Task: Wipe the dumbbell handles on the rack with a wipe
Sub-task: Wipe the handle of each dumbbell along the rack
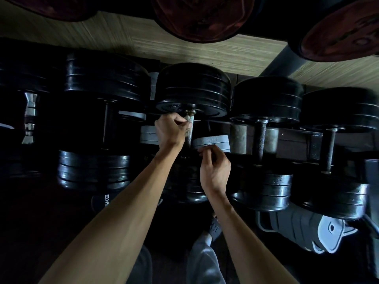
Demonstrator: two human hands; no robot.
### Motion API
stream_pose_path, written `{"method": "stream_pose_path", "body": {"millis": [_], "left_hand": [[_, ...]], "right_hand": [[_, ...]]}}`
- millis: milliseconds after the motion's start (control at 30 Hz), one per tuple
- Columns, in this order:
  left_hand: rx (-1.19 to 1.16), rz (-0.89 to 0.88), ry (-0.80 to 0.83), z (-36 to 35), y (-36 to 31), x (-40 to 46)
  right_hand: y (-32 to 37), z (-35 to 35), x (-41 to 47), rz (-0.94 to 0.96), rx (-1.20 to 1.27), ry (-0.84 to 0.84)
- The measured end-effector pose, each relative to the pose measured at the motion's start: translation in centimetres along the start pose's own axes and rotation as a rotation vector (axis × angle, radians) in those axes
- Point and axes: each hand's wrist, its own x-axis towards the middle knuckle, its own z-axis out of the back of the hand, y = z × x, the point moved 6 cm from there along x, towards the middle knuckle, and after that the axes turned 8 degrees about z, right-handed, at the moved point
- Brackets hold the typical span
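Observation:
Several black dumbbells lie side by side on a dark rack (291,140). My left hand (170,131) grips a pale wipe (188,121) wrapped round the handle (190,134) of the middle dumbbell (192,89), just under its far plates. My right hand (214,168) is lower and to the right of that handle, beside the dumbbell's near end. Its fingers are loosely curled against the edge of a grey plate (213,140) and nothing shows in them. Bare handles of two dumbbells (260,138) (330,148) show to the right.
A larger dumbbell (102,78) lies on the left. Grey plates (320,232) sit on a lower tier at the right. Red round discs (203,15) hang above against a wood-grain wall. My legs (205,261) are below, close to the rack.

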Motion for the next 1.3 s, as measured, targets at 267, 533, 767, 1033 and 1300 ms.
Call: {"method": "stream_pose_path", "body": {"millis": [267,533,767,1033,1300], "left_hand": [[0.147,0.037,0.176,0.1,2.8,0.3],[-0.322,0.120,0.341,-0.8,1.6,1.3],[-0.155,0.094,0.558,-0.1,1.7,1.1],[-0.127,0.129,0.540,0.0,3.0,0.3],[-0.241,0.075,0.323,-0.5,0.6,1.7]], "right_hand": [[-0.1,-0.1,-0.1,0.007,0.008,-0.006],[-0.1,-0.1,-0.1,0.011,0.019,0.007],[0.0,-0.1,0.1,0.023,0.009,-0.001],[0.3,0.0,0.1,0.043,0.002,-0.008],[0.4,0.0,0.1,0.029,0.019,-0.006]]}}
